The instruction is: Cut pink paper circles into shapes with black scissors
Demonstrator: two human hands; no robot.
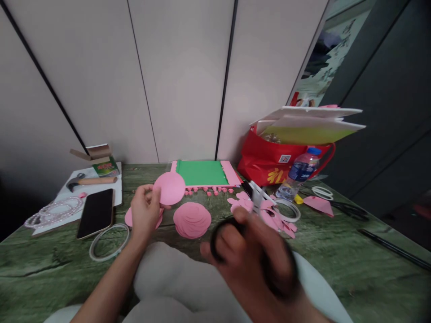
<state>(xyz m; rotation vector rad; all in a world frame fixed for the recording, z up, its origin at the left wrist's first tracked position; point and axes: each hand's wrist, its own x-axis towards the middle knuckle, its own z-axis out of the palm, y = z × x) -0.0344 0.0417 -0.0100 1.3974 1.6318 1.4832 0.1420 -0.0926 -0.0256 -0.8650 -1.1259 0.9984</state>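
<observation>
Between the thumb and fingers of my left hand [145, 208] is a round pink paper disc [169, 188], held up above the table. Under that hand, partly hidden by it, lie more pink paper pieces [129, 217]. A stack of pink paper circles [192, 220] sits between my two hands, fanned slightly. My right hand [249, 255] is closer to the camera and blurred, its fingers through the black handles of a pair of scissors [258, 199]. The blades point away from me; whether they are apart is unclear. Beyond the blades is a heap of pink paper petals [242, 204].
Small pink curled pieces lie before a green sheet [200, 172]. A red bag [262, 157], water bottle [299, 175], tape roll [287, 210] and black pen [393, 249] are on the right. Left are a phone [96, 213], hammer [92, 181], beads [55, 211] and another tape roll [109, 242].
</observation>
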